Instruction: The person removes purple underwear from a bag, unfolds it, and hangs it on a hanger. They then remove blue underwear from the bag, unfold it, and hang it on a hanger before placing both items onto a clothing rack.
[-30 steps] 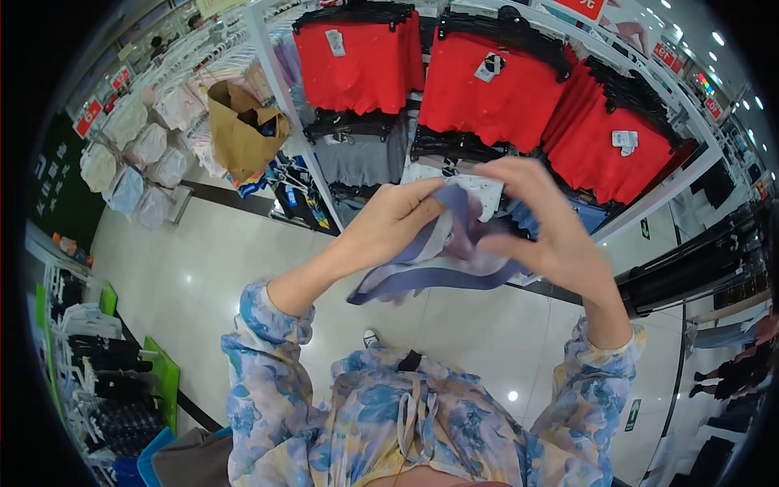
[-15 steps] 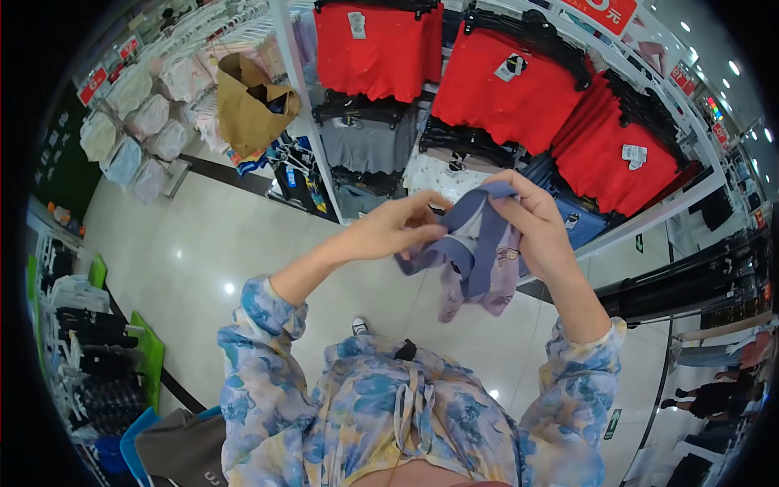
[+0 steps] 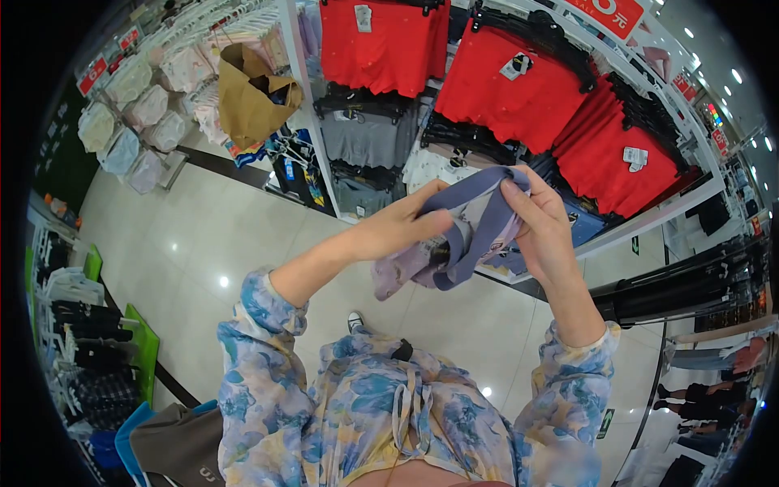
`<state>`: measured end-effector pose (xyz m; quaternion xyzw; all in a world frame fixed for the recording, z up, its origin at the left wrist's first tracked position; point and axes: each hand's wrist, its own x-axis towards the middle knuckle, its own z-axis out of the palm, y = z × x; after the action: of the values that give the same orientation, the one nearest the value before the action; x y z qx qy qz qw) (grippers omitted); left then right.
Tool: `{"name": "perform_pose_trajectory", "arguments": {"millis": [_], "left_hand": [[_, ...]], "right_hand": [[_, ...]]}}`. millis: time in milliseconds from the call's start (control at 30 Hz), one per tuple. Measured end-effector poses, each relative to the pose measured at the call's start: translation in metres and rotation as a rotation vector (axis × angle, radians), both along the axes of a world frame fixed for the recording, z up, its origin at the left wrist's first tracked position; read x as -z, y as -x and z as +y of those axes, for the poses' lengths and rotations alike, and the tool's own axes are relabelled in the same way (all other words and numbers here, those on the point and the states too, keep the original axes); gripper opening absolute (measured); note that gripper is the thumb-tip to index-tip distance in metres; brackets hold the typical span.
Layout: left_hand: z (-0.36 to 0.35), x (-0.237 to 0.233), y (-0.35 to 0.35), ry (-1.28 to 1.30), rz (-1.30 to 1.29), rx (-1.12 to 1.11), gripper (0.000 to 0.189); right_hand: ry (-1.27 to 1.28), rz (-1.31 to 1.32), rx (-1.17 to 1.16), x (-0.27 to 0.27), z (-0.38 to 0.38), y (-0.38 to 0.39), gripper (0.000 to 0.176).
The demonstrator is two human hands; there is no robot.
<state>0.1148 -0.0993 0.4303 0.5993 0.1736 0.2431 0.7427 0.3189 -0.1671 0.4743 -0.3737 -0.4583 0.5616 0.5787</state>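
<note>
A pair of light purple underpants [image 3: 398, 270] with a darker blue-violet waistband hangs in front of me between my two hands. My right hand [image 3: 544, 219] pinches the waistband at its upper right, thumb on the near side. On the other side, my left hand [image 3: 403, 229] closes on the waistband, its thumb lying across the band and its other fingers mostly hidden behind the cloth. The waistband forms a loop, with pale inner fabric showing through it. The leg part droops below my left hand.
Red shorts-like garments [image 3: 511, 89] hang on a rack ahead, with grey ones [image 3: 365, 138] below. A brown paper bag [image 3: 256, 105] hangs at the left end. More clothes racks [image 3: 93, 349] stand at the lower left, beside a grey-brown garment or bag [image 3: 182, 446].
The underpants have been turned, so their legs swing to the left and the waistband loop faces me more. My left hand has moved its grip along the band.
</note>
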Motion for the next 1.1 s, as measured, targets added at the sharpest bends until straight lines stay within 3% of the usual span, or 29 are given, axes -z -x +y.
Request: {"name": "perform_pose_trajectory", "arguments": {"millis": [33,167,233,333,367,433,467,533,567,633,700,767,833,1000,1100], "left_hand": [[-0.004,-0.003,-0.002,-0.176,0.062,-0.041,0.049],[-0.012,-0.021,-0.005,-0.348,0.182,-0.079,0.047],[-0.009,-0.025,-0.002,-0.624,0.351,-0.050,0.043],[-0.010,-0.029,-0.001,-0.717,0.437,-0.119,0.040],[-0.010,-0.035,0.000,-0.715,0.439,-0.120,0.040],[-0.010,-0.045,0.001,-0.446,0.354,0.024,0.032],[-0.006,-0.042,0.001,-0.447,0.354,0.023,0.032],[0.000,-0.032,-0.001,-0.611,0.185,-0.017,0.026],[0.002,-0.032,0.000,-0.613,0.183,-0.018,0.026],[0.002,-0.036,0.002,-0.584,0.329,0.042,0.028],[-0.006,-0.034,0.002,-0.499,0.292,0.011,0.030],[-0.016,-0.040,0.000,-0.416,0.254,-0.014,0.033],[-0.024,-0.051,-0.004,-0.382,0.276,0.029,0.039],[-0.017,-0.039,-0.003,-0.456,0.252,-0.063,0.042],[-0.017,-0.039,0.000,-0.532,0.280,-0.090,0.040]], "right_hand": [[0.004,0.001,-0.018,0.002,0.000,0.002,0.015],[-0.007,-0.003,0.025,0.009,-0.001,0.010,0.014],[-0.041,0.044,0.007,0.012,-0.002,0.011,0.013],[-0.005,0.038,0.027,0.010,-0.004,0.010,0.012],[-0.004,0.039,0.025,0.008,-0.004,0.008,0.012],[-0.101,-0.252,0.009,0.005,-0.004,0.002,0.018],[-0.103,-0.252,0.008,0.001,-0.006,0.003,0.018],[-0.206,-0.627,-0.048,-0.010,-0.011,0.006,0.023],[-0.069,-0.580,-0.061,-0.011,-0.013,0.005,0.020],[-0.111,-0.615,-0.014,-0.005,-0.010,-0.001,0.018],[-0.150,-0.649,0.037,0.000,-0.010,-0.002,0.016],[-0.085,-0.403,0.065,0.002,-0.010,0.003,0.014],[-0.121,-0.412,0.072,0.003,-0.011,0.006,0.015],[-0.099,-0.362,0.087,0.005,-0.014,0.004,0.016],[-0.053,-0.200,0.050,0.003,-0.013,0.005,0.016]]}}
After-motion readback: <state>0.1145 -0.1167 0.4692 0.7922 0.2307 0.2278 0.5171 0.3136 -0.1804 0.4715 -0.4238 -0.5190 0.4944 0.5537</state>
